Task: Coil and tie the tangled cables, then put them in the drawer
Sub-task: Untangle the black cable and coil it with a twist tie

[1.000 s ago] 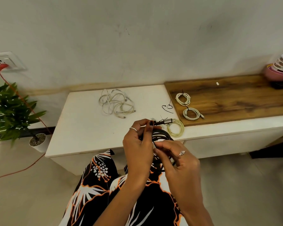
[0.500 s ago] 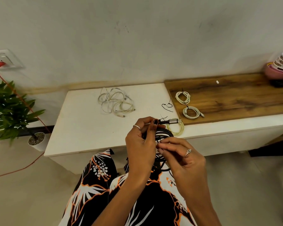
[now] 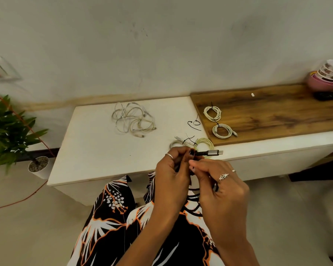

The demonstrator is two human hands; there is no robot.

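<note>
Left grip: pinching the black cable near its plug.
Right grip: pinching the same coil, above the lap.
Counter: carrying tangled cables and tied coils.

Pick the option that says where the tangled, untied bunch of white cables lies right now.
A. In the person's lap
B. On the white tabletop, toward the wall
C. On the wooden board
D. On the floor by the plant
B: the tangled white cables lie loose on the white tabletop near the wall, while the wooden board carries only two neatly tied coils.
</note>
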